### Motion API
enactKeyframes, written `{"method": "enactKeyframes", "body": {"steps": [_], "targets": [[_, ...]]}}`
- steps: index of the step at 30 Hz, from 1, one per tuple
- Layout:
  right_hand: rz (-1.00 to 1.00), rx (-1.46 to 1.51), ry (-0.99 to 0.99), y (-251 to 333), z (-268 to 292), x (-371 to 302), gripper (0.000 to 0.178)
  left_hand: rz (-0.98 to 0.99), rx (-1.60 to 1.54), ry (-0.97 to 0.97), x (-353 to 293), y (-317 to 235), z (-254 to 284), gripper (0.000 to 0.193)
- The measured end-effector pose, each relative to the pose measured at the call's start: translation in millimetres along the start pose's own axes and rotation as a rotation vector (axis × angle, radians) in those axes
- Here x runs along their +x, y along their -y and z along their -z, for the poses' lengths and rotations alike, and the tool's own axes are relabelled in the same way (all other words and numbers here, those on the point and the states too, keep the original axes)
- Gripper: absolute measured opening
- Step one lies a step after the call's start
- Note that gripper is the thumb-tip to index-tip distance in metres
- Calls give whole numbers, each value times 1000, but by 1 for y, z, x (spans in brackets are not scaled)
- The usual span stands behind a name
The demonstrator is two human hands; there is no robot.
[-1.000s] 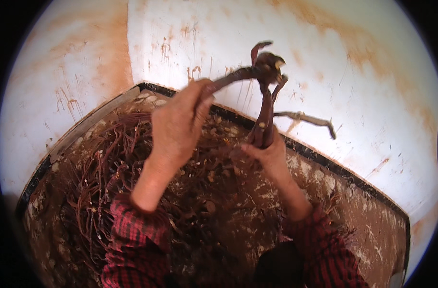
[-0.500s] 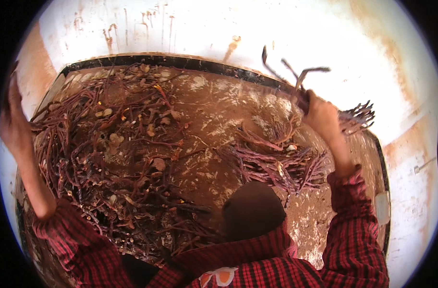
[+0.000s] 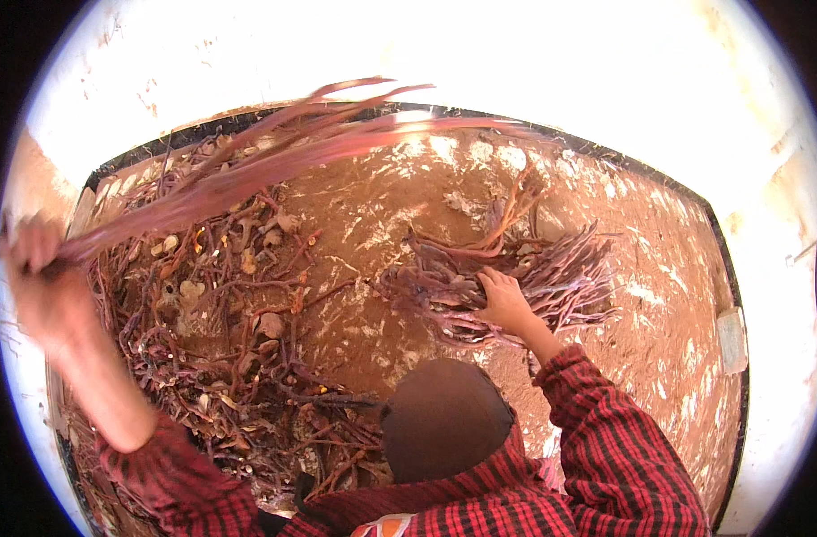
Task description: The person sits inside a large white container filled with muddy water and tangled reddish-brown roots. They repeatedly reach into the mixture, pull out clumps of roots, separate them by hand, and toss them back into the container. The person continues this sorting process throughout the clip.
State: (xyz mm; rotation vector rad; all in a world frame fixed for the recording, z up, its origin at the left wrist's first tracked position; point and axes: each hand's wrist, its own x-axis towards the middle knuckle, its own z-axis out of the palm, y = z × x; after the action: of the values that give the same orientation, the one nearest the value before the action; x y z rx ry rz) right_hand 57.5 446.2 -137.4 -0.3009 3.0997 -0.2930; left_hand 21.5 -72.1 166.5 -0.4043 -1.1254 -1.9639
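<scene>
White walls (image 3: 534, 54) around dirt-brown floor (image 3: 355, 233), black edging (image 3: 140, 157) between. Tangle of dark stems (image 3: 194, 358) cluttering left side; pale block (image 3: 732, 340) at far right edge; dark rounded form (image 3: 449, 421) and red-black plaid sleeves (image 3: 623, 421) blocking view low down. Holding long reddish stems (image 3: 221, 185) in blurred left hand (image 3: 55, 286), fingers closed, stems fanning up-right over tangle. Resting right hand (image 3: 509, 306) part-open on purplish stem pile (image 3: 570, 273), right of centre; can't tell if gripping. Versus half a second ago: right hand lowered onto pile, dark forked stem gone from it; long stems newly stretched across view.
</scene>
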Motion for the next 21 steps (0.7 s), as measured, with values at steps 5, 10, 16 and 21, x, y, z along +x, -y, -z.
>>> {"method": "enactKeyframes", "body": {"steps": [5,10,16,21], "targets": [[247,73,-231,26,96,-43,47,511,-432,-230,-79,119,-130,19],[416,-156,-762,89,191,-60,45,918,-654,-293,-195,184,-225,23],[150,-125,-252,-24,142,-20,44,1382,-255,-124,-283,251,-222,16],[-4,21,-59,-101,55,-49,48,1509,92,399,-283,231,-116,33]]}}
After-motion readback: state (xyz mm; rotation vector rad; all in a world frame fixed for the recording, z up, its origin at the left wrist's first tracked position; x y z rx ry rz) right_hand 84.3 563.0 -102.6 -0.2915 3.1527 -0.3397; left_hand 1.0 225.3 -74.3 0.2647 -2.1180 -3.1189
